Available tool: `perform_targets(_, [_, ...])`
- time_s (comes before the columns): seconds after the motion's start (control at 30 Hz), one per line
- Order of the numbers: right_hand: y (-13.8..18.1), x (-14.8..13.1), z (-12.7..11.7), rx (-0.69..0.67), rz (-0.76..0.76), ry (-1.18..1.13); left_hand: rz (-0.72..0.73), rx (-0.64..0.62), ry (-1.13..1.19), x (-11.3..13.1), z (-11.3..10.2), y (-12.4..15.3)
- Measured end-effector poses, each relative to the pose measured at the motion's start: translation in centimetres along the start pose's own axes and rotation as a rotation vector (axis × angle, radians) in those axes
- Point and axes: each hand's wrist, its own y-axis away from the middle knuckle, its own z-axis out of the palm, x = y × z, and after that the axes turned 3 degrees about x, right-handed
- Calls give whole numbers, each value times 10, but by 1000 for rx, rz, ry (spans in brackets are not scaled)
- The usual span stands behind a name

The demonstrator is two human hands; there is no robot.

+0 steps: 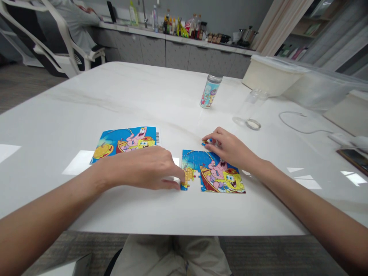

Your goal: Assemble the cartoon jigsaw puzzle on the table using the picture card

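Left hand (149, 168), lower centre of frame: fingertips curled down, pressing a small yellow-and-blue puzzle section (188, 177) at the left edge of the square cartoon jigsaw puzzle (218, 174); narrow gap between them, section lying left of the puzzle.

Right hand (227, 147), just above: fingers pinching a loose blue piece (207, 142) at the puzzle's top edge.

Printed reference picture (126, 142) left of centre.

Both hands rest palm-down, left (149, 166) fingers curled, right (227, 147) fingertips pinched.
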Motion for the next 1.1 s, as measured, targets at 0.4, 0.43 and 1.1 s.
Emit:
perform_targets(0.4, [-7, 12, -7, 103, 40, -192, 11, 6, -7, 0, 0, 2])
perform_targets(0.43, [-8, 15, -8, 121, 49, -185, 13, 11, -9, 0, 1, 2])
perform_targets(1.1, [-5, 2, 5, 58, -129, -72, 13, 57, -13, -1, 4, 3])
